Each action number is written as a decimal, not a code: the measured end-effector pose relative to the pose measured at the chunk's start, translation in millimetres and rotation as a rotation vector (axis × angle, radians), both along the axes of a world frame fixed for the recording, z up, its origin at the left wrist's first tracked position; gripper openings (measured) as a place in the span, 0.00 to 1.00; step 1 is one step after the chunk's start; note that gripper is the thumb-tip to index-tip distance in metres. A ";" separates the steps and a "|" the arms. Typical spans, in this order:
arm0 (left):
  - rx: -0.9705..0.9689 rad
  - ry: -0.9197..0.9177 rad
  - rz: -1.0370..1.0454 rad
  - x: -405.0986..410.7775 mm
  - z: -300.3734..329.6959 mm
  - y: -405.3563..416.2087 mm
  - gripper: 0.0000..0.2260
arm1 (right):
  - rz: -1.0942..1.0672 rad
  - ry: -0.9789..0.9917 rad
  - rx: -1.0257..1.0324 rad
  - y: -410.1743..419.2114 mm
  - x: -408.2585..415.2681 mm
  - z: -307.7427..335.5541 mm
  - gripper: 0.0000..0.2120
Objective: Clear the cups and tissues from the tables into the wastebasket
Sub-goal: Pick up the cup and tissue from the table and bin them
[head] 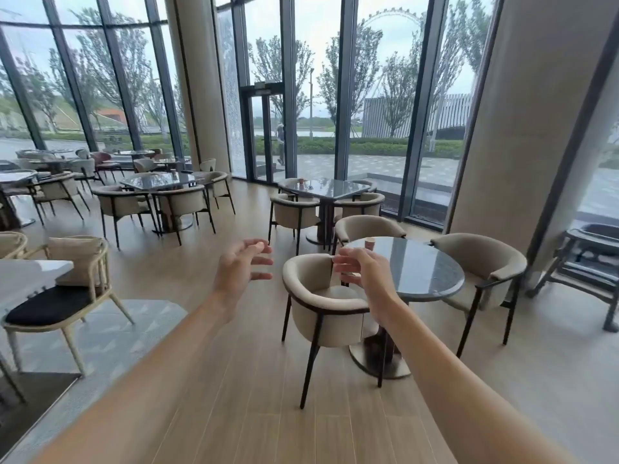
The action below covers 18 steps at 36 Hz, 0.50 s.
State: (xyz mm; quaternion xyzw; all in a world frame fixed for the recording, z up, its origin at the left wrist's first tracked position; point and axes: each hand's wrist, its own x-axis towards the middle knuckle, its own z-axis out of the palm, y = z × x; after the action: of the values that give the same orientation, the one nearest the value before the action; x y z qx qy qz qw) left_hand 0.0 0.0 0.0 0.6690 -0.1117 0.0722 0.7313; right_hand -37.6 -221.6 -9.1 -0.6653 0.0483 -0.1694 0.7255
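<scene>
Both hands hang empty over the floor, fingers spread: the left hand [239,267] apart to the left, the right hand [360,271] nearer the round table [425,272]. A small upright paper cup [369,244] stands at that table's far-left edge, just beyond the right grip. No wastebasket or tissues are in view.

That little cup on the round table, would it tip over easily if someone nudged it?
Probably. The paper cup looks small and thin-walled, so likely light and easily toppled. The round table looks glossy, so the cup may slide first. Squeezed hard, it would likely crumple. Whether it holds liquid cannot be seen.
</scene>
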 end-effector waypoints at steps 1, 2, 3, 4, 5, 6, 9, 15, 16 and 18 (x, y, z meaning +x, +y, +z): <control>0.014 0.003 0.010 2.8 -3.1 1.7 0.08 | 0.001 0.007 -0.004 0.9 3.7 -2.7 0.10; 0.035 0.004 0.023 7.4 -6.4 3.8 0.08 | -0.005 0.017 -0.010 0.7 8.8 -5.1 0.10; 0.051 0.005 0.027 13.1 -12.1 6.2 0.08 | -0.001 0.023 -0.005 1.1 14.7 -10.1 0.10; 0.058 0.023 0.029 19.5 -18.1 8.0 0.08 | -0.005 0.038 0.002 1.7 22.0 -16.4 0.11; 0.060 0.040 0.029 26.7 -23.1 9.7 0.08 | 0.000 0.052 0.004 3.2 29.4 -21.1 0.11; 0.055 0.059 0.025 33.8 -27.6 12.2 0.08 | -0.001 0.067 -0.003 4.5 36.6 -25.7 0.11; 0.023 0.096 0.004 61.3 -40.0 19.1 0.08 | -0.002 0.097 -0.024 6.9 62.4 -39.4 0.11; -0.061 0.119 -0.028 146.1 -53.4 20.8 0.08 | -0.036 0.127 -0.057 10.7 131.4 -53.4 0.10; -0.069 0.128 -0.040 162.9 -55.7 19.7 0.08 | -0.051 0.130 -0.056 10.6 144.9 -54.5 0.10; -0.080 0.138 -0.066 194.7 -58.9 16.6 0.08 | -0.072 0.135 -0.061 10.7 172.4 -54.4 0.09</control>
State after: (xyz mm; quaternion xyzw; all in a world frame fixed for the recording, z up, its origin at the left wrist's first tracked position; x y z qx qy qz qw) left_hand 194.7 16.6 -58.9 0.6387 -0.0800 0.0064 0.7653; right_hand 134.8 -211.0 -63.4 -0.6949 0.1157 -0.1513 0.6934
